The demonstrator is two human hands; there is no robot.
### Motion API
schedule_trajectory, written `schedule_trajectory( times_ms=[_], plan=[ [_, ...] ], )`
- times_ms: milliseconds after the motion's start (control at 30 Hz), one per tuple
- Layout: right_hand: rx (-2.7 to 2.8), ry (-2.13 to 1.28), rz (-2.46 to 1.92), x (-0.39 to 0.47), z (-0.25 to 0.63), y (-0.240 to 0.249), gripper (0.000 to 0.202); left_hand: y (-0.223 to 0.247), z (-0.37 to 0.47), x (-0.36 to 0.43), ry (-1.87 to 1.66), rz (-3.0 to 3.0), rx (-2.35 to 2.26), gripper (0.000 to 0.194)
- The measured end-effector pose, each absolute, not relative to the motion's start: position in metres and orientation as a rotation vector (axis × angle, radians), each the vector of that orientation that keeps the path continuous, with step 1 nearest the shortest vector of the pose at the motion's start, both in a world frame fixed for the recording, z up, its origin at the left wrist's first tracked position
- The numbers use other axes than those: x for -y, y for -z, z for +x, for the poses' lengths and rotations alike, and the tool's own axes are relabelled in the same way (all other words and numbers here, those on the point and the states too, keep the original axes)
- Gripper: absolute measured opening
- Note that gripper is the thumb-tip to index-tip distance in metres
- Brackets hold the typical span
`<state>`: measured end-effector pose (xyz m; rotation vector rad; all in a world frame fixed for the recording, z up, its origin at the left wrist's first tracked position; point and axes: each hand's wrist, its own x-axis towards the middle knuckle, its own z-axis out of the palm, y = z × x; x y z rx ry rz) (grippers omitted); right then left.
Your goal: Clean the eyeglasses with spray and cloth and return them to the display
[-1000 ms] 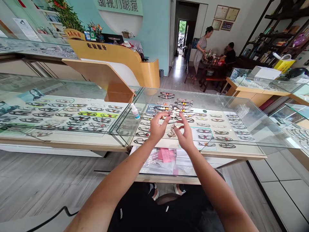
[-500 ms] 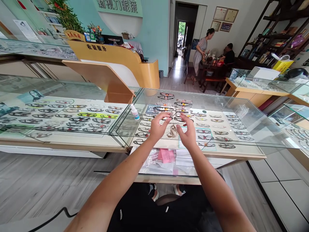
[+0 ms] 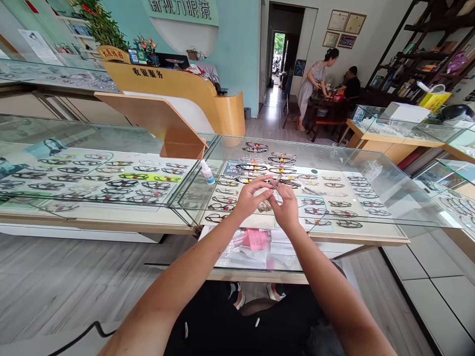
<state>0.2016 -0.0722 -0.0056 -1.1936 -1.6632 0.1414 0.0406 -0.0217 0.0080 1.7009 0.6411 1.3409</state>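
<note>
My left hand (image 3: 251, 201) and right hand (image 3: 288, 209) are together, fingertips pinched on the glasses (image 3: 277, 181) (too small to make out fully) above the display case (image 3: 334, 160), towards its front edge. A crumpled cloth (image 3: 264, 207) lies beneath, partly hidden; a white bottle (image 3: 207, 172) stands by the left edge.

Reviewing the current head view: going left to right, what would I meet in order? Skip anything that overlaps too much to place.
Green plant → white bottle → left hand → right hand → framed certificates → white box.
</note>
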Motion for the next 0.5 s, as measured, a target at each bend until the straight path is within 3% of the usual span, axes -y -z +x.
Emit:
schedule_trajectory(
  times_ms=[233, 367, 500],
  plan=[
    [1.603, -0.150, -1.194, 0.075, 0.202, 0.005, 0.038, -0.022, 0.010, 0.006, -1.888, 1.783, -1.136, 0.046],
    [1.572, -0.162, -1.192, 0.074, 0.204, 0.007, 0.039, -0.015, -0.027, -0.022, -2.176, 1.553, -1.516, 0.021],
    [1.536, -0.179, -1.205, 0.075, 0.206, 0.007, 0.040, 0.001, -0.067, -0.050, -1.926, 1.276, -1.824, 0.053]
  ],
)
